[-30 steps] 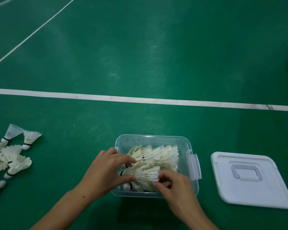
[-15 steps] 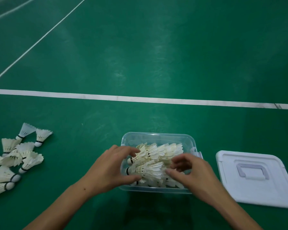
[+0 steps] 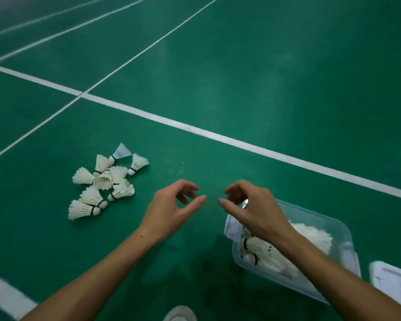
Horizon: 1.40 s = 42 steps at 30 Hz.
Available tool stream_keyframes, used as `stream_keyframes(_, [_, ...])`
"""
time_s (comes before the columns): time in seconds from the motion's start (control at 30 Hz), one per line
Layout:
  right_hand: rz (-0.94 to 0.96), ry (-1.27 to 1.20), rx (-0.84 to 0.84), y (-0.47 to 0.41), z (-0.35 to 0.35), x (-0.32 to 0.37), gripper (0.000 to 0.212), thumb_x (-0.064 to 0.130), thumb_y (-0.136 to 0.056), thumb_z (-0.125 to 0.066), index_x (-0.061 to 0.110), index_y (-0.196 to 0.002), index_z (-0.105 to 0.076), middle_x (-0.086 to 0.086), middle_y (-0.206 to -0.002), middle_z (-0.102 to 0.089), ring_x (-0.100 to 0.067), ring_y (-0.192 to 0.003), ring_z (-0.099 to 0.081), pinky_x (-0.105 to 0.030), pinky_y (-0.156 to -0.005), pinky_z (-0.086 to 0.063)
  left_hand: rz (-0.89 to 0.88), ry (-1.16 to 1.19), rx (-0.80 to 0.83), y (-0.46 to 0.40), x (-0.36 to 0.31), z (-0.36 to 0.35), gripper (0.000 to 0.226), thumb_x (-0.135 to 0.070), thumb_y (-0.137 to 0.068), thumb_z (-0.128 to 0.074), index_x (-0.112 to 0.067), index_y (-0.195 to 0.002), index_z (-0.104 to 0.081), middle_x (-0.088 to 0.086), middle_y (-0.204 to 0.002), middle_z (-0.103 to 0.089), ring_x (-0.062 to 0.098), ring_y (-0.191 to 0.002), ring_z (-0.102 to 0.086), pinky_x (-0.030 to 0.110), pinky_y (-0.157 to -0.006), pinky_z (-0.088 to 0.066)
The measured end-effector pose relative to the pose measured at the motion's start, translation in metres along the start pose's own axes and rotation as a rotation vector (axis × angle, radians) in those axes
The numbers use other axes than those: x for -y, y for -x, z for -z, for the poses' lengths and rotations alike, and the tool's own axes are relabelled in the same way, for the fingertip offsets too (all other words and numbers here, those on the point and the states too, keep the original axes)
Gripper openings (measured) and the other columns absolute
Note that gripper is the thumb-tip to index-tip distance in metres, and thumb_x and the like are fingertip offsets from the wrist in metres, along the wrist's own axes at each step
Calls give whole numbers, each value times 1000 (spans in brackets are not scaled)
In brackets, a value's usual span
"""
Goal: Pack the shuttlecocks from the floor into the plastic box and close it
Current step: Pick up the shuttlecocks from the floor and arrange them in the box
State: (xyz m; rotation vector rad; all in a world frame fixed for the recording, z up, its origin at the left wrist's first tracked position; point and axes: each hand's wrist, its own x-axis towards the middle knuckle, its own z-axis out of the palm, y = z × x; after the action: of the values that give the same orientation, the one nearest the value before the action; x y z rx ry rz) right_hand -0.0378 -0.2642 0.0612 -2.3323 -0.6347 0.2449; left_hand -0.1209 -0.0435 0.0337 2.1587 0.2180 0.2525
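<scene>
Two bare hands have left the plastic box (image 3: 343, 230) and now hang above the green floor (image 3: 264, 66), between the box and the loose pile. A second ago both were pressed down among the shuttlecocks inside the box; the view has also swung left, so the pile sits nearer the middle. This looks like the end of a tidying step and the start of a reach for more.

The floor is a green sports court crossed by white lines (image 3: 195, 128), shiny with soft reflections. The clear box stands at lower right, open, with packed shuttlecocks (image 3: 310, 237) lying on their sides inside. Its white lid (image 3: 394, 283) lies on the floor just right of it, partly out of view.

About nine loose shuttlecocks (image 3: 102, 184) lie heaped at left, near the left hand but not touched.

The left hand (image 3: 171, 209) has a relaxed, empty grip, fingers loosely curled. The right hand (image 3: 252, 209) matches it, empty, hovering over the box's left rim.
</scene>
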Motion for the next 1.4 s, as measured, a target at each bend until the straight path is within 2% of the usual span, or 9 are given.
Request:
stream_keyframes(0.27, [141, 38, 192, -84, -111, 61, 31, 55, -89, -72, 28, -104, -67, 22, -82, -67, -7, -86, -69, -40, -82, -59, 274, -41, -211, 27, 110, 96, 21, -38, -86, -83, -31, -100, -69, -21, -88, -73, 7, -77, -67, 13, -67, -48])
stream_keyframes(0.4, [152, 63, 294, -110, -157, 84, 28, 52, -92, -70, 29, -107, -66, 19, -87, -69, -9, -90, -69, -39, -84, -58, 396, -119, -311, 37, 156, 143, 21, -34, -85, -85, -30, -100, -70, -11, -84, -76, 9, -74, -69, 30, -74, -58])
stream_keyframes(0.5, [162, 69, 346, -124, -188, 96, 27, 48, -94, -68, 28, -112, -65, 14, -97, -74, -13, -96, -70, -39, -86, -57, 469, -278, -385, 37, 191, 173, 27, -39, -85, -83, -26, -107, -71, -6, -98, -75, 17, -90, -70, 41, -83, -58])
stream_keyframes(0.6, [160, 87, 371, -138, -219, 100, 29, 44, -97, -66, 26, -120, -62, 8, -110, -74, -19, -107, -67, -41, -90, -56, 627, -550, -318, 27, 222, 189, 50, -63, -83, -75, -36, -124, -66, 5, -120, -68, 33, -114, -59, 50, -94, -52])
stream_keyframes(0.73, [150, 83, 360, -151, -253, 100, 33, 38, -100, -64, 32, -132, -56, -5, -124, -63, -28, -120, -54, -45, -97, -51, 797, -358, -154, 9, 246, 190, 59, -76, -81, -68, -48, -132, -56, 1, -117, -64, 26, -112, -62, 53, -100, -52])
stream_keyframes(0.9, [152, 41, 398, -157, -285, 98, 35, 26, -103, -62, 33, -137, -60, -4, -127, -64, -29, -123, -49, -43, -99, -46, 791, -45, -193, -3, 256, 170, 37, -38, -93, -77, -15, -121, -69, 7, -117, -66, 29, -117, -61, 40, -97, -50])
stream_keyframes(1.07, [135, -34, 312, -152, -289, 94, 35, 20, -100, -66, 33, -133, -66, 0, -123, -70, -21, -120, -54, -39, -99, -50, 722, -62, -163, 3, 259, 165, 27, -43, -89, -80, -17, -98, -76, -1, -102, -74, 24, -99, -66, 33, -79, -48])
stream_keyframes(1.23, [161, -73, 239, -143, -250, 82, 29, 21, -97, -67, 32, -124, -69, 5, -113, -74, -20, -103, -63, -40, -88, -54, 526, -138, -158, -3, 213, 160, 18, -40, -90, -80, -24, -83, -75, -11, -86, -73, 3, -75, -59, 28, -67, -45])
stream_keyframes(1.4, [119, -138, 123, -126, -185, 68, 37, 23, -91, -71, 34, -126, -63, 6, -98, -75, -20, -89, -69, -44, -80, -59, 353, -129, -163, -22, 155, 140, 17, -38, -89, -81, -25, -83, -74, -14, -84, -71, -2, -61, -50, 27, -62, -40])
